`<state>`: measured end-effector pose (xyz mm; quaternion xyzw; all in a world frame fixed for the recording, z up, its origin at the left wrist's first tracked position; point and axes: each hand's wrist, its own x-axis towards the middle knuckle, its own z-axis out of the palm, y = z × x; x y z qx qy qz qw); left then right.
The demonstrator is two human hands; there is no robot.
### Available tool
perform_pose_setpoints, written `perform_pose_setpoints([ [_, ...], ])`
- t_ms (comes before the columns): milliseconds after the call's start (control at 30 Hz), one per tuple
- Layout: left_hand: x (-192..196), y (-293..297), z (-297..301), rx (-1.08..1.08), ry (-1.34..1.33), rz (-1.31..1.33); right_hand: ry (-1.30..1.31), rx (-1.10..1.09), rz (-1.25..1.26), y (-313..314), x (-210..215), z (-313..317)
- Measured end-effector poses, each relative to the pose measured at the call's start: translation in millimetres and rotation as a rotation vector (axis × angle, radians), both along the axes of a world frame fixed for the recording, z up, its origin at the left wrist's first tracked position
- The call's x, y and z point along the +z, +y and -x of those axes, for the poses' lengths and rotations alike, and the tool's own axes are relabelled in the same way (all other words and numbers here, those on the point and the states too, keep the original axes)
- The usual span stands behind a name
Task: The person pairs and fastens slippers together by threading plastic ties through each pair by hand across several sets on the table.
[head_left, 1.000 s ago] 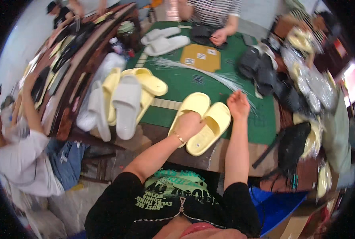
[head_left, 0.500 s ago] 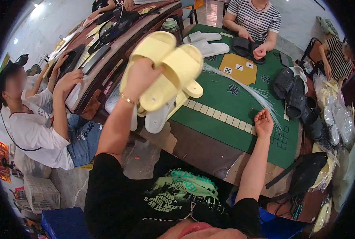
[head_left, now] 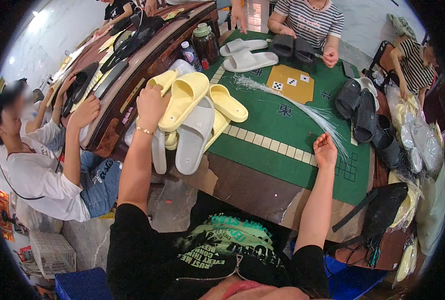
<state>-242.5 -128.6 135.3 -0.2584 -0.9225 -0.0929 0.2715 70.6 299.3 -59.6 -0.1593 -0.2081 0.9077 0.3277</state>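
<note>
Left hand (head_left: 151, 106): fingers bent over and closed on a pair of yellow slippers (head_left: 185, 102), near the straps; I read the pair as tilted, resting against the grey slipper (head_left: 195, 140) at the left table edge. More yellow slippers lie under and beside that one. Right hand (head_left: 325, 151): palm up, fingers half curled, near the loose end of a bundle of white strands (head_left: 302, 108); from here I cannot tell whether they pinch any. Beneath: green mat (head_left: 282, 131). Farther out, I log pale slippers (head_left: 250, 61) at the far left, black slippers (head_left: 365, 120) at the right edge, and a co-worker (head_left: 310, 20) in stripes opposite, handling dark slippers (head_left: 292, 47).
</note>
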Motion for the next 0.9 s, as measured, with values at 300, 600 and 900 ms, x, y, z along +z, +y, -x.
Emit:
perform_pose_setpoints([
  [300, 73, 68, -158, -1.054, -1.227, -0.757, -0.007, 0.012, -0.007, 2, -1, 0],
  [600, 109, 118, -280, -1.888, -2.139, -0.475, 0.019, 0.048, 0.024, 5, -5, 1],
  [900, 140, 129, -284, -2.003, -2.257, -0.486, -0.016, 0.021, 0.023, 3, 1, -2],
])
